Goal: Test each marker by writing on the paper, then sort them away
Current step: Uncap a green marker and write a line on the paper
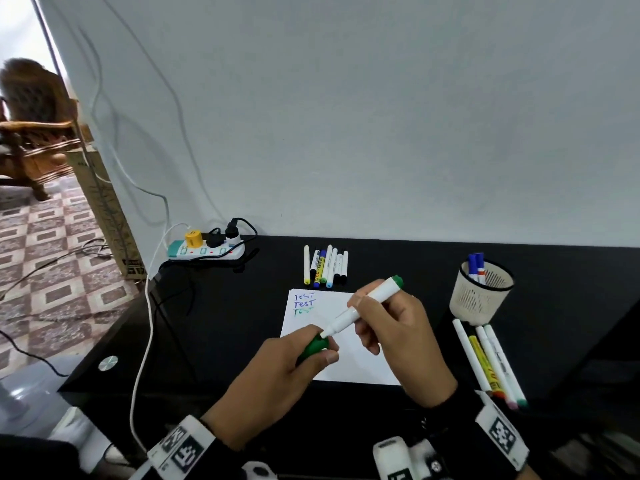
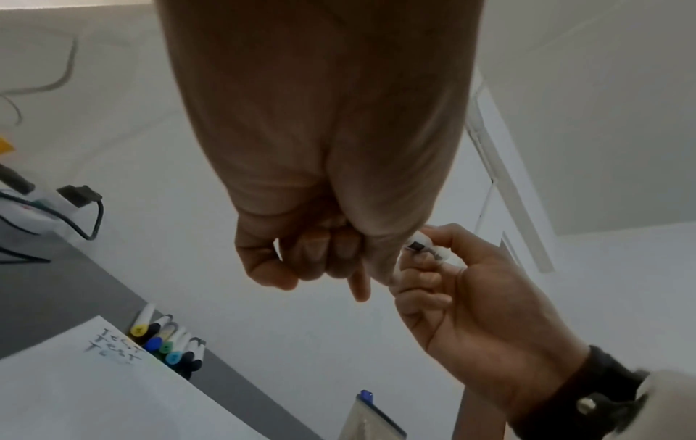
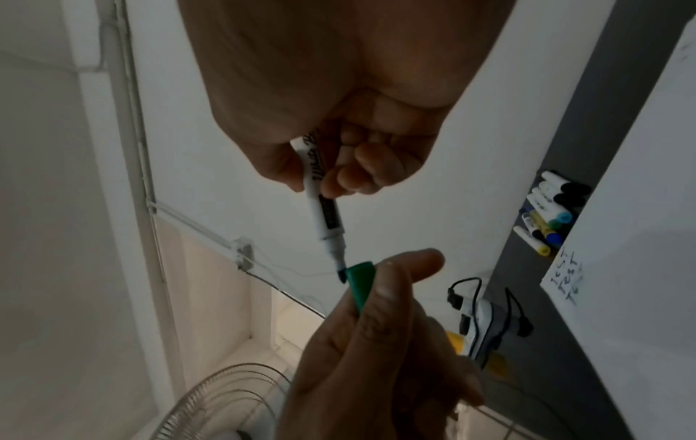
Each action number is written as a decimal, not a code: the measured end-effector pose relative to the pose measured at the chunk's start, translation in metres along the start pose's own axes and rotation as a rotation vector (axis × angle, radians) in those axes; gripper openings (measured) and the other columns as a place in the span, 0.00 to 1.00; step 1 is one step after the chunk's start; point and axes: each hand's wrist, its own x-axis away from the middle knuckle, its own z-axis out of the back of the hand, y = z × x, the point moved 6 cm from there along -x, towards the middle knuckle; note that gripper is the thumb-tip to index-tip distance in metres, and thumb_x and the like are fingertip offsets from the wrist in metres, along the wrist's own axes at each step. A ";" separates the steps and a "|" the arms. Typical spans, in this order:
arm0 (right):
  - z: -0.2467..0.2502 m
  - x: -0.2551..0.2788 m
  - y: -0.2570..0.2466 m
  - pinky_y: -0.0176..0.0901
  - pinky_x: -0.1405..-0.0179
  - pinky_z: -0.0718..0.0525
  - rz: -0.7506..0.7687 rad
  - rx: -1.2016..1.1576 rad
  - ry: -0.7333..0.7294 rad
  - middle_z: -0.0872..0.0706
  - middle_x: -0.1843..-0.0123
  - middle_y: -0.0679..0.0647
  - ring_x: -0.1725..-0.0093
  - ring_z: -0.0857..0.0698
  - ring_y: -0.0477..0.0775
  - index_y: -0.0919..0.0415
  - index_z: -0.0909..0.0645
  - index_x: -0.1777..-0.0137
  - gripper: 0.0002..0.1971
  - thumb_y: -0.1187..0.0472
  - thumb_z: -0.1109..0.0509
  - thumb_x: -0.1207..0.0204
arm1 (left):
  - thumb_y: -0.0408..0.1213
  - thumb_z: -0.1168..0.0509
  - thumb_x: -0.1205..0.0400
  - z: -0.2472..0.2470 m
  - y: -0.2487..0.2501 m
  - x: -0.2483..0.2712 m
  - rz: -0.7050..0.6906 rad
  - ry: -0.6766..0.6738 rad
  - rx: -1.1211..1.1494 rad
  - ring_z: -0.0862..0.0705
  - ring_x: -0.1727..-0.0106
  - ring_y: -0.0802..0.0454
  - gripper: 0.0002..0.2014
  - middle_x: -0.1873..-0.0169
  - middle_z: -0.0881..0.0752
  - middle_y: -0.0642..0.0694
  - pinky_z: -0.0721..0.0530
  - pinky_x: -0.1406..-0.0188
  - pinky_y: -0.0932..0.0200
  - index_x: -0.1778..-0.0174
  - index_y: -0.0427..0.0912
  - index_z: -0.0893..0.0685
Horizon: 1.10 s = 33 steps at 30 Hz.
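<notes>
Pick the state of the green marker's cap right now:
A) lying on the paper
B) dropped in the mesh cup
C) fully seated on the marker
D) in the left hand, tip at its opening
D: the left hand grips the green cap while the right hand aims the green marker, its tip right at the cap's mouth, not yet seated.

Black table [image 1: 214,327], glossy top, set against a pale wall. At centre: one white paper sheet [image 1: 360,362], lying flat, "TEST" written three times near its 11 o'clock corner. At 12 o'clock from the sheet, just beside its far edge: a row of capped markers [image 1: 325,265], side by side. At 10 o'clock: a white power strip [image 1: 204,251] with plugs inserted. At 2 o'clock: a pale mesh pen cup [image 1: 479,296], upright, holding blue markers. At 4 o'clock, near the cup's base: four markers [image 1: 488,362] lying parallel.
</notes>
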 end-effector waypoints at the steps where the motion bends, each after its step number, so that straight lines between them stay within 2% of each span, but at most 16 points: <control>1: 0.002 0.003 -0.003 0.41 0.76 0.25 0.007 -0.014 0.005 0.18 0.72 0.55 0.73 0.22 0.51 0.66 0.15 0.56 0.12 0.56 0.32 0.25 | 0.49 0.35 0.15 0.000 0.004 0.002 -0.001 -0.001 -0.003 0.32 0.73 0.58 0.04 0.73 0.25 0.51 0.31 0.73 0.63 0.51 0.55 0.17; 6: 0.012 0.013 -0.010 0.42 0.76 0.25 0.055 -0.068 0.066 0.18 0.72 0.56 0.72 0.22 0.51 0.63 0.14 0.58 0.09 0.57 0.31 0.23 | 0.51 0.35 0.16 0.001 0.022 0.007 0.001 -0.011 -0.007 0.31 0.73 0.57 0.04 0.74 0.25 0.52 0.32 0.73 0.63 0.51 0.57 0.17; 9: 0.021 0.017 -0.011 0.40 0.76 0.24 0.093 -0.076 0.147 0.19 0.72 0.56 0.73 0.22 0.49 0.64 0.14 0.58 0.09 0.66 0.31 0.16 | 0.52 0.36 0.16 0.003 0.030 0.009 -0.002 -0.025 -0.017 0.31 0.74 0.58 0.05 0.75 0.26 0.53 0.32 0.73 0.64 0.50 0.59 0.17; 12: 0.025 0.021 -0.011 0.38 0.76 0.23 0.101 -0.069 0.164 0.20 0.73 0.55 0.73 0.22 0.47 0.65 0.14 0.58 0.10 0.70 0.34 0.16 | 0.52 0.36 0.16 0.004 0.036 0.010 0.012 -0.038 -0.006 0.32 0.75 0.59 0.05 0.75 0.25 0.53 0.33 0.74 0.65 0.49 0.59 0.16; 16: 0.016 0.027 -0.015 0.36 0.76 0.24 0.130 -0.055 0.080 0.21 0.74 0.54 0.73 0.23 0.46 0.68 0.16 0.58 0.09 0.62 0.32 0.21 | 0.53 0.37 0.16 0.000 0.042 0.010 0.013 -0.081 -0.020 0.29 0.74 0.60 0.07 0.73 0.22 0.55 0.32 0.73 0.64 0.51 0.57 0.16; 19: 0.006 0.030 -0.010 0.35 0.77 0.25 0.095 -0.094 0.010 0.23 0.75 0.54 0.75 0.25 0.47 0.71 0.18 0.57 0.13 0.58 0.32 0.22 | 0.53 0.39 0.15 -0.005 0.045 0.012 0.005 -0.132 -0.033 0.28 0.71 0.60 0.14 0.70 0.22 0.49 0.29 0.69 0.60 0.56 0.47 0.19; 21: 0.003 0.032 -0.005 0.35 0.77 0.26 0.055 -0.095 -0.010 0.23 0.76 0.53 0.76 0.26 0.47 0.67 0.16 0.59 0.12 0.56 0.31 0.22 | 0.54 0.39 0.15 -0.008 0.044 0.016 0.032 -0.153 -0.013 0.26 0.69 0.61 0.15 0.68 0.21 0.47 0.26 0.66 0.58 0.57 0.47 0.18; 24: 0.001 0.034 0.001 0.34 0.76 0.26 0.038 -0.106 -0.040 0.23 0.76 0.52 0.76 0.26 0.46 0.60 0.15 0.61 0.12 0.53 0.30 0.22 | 0.53 0.39 0.14 -0.012 0.041 0.019 0.076 -0.199 0.048 0.28 0.71 0.61 0.15 0.73 0.23 0.53 0.28 0.67 0.60 0.62 0.49 0.19; 28: 0.004 0.037 0.006 0.34 0.74 0.25 0.054 -0.103 -0.072 0.21 0.75 0.51 0.74 0.24 0.46 0.60 0.15 0.59 0.17 0.44 0.29 0.25 | 0.52 0.39 0.14 -0.015 0.041 0.017 0.080 -0.259 0.052 0.30 0.71 0.58 0.17 0.72 0.25 0.51 0.30 0.67 0.56 0.62 0.43 0.24; 31: 0.007 0.038 0.011 0.37 0.71 0.23 0.013 -0.042 -0.149 0.18 0.70 0.53 0.70 0.21 0.48 0.57 0.13 0.55 0.17 0.43 0.30 0.24 | 0.54 0.39 0.15 -0.015 0.033 0.014 0.063 -0.253 -0.042 0.28 0.70 0.58 0.19 0.69 0.22 0.45 0.26 0.66 0.48 0.61 0.42 0.26; 33: 0.012 0.039 0.015 0.39 0.70 0.23 -0.010 -0.029 -0.194 0.18 0.68 0.54 0.69 0.21 0.51 0.59 0.11 0.52 0.13 0.48 0.27 0.21 | 0.55 0.38 0.15 -0.013 0.027 0.014 0.052 -0.236 -0.072 0.28 0.71 0.58 0.18 0.71 0.23 0.48 0.27 0.68 0.51 0.60 0.43 0.25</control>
